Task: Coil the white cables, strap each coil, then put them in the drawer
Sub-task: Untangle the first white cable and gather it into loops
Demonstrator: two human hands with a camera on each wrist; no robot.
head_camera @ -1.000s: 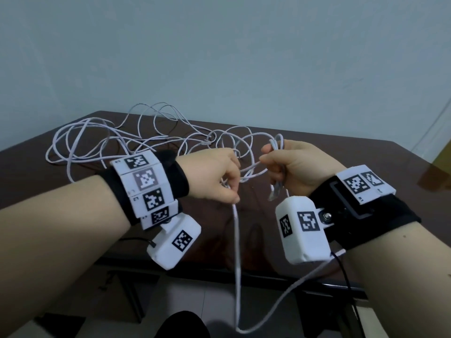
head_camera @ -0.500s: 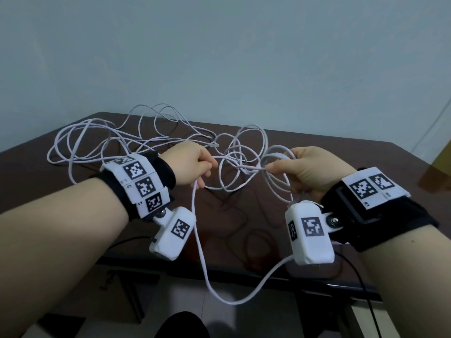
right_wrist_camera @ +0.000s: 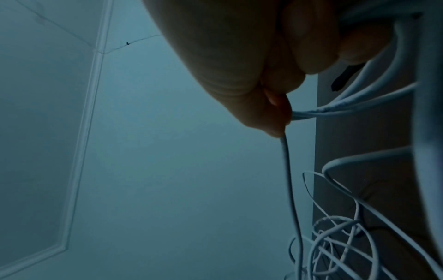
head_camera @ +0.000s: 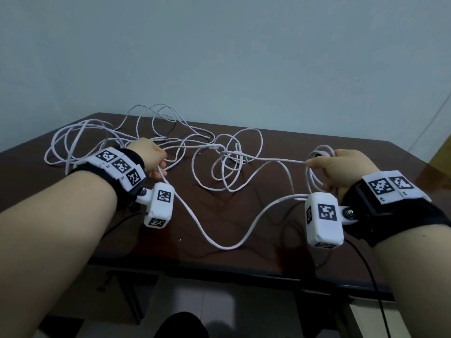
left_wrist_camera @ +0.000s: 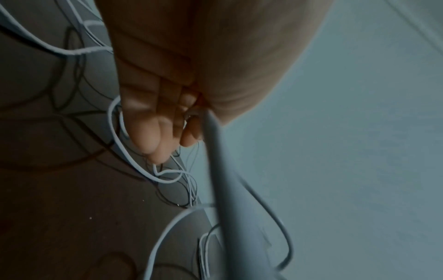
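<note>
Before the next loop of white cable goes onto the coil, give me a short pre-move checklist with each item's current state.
1. Right hand grips the started coil of thin white cable: ok.
2. Left hand holds the feeding strand: ok.
3. Strand between the hands free of knots: ok; it sags clear above the dark brown wooden table.
4. Loose cable tangle on the table unknotted: cannot tell.
5. Strap within reach: cannot tell.
6. Drawer open: cannot tell.
</note>
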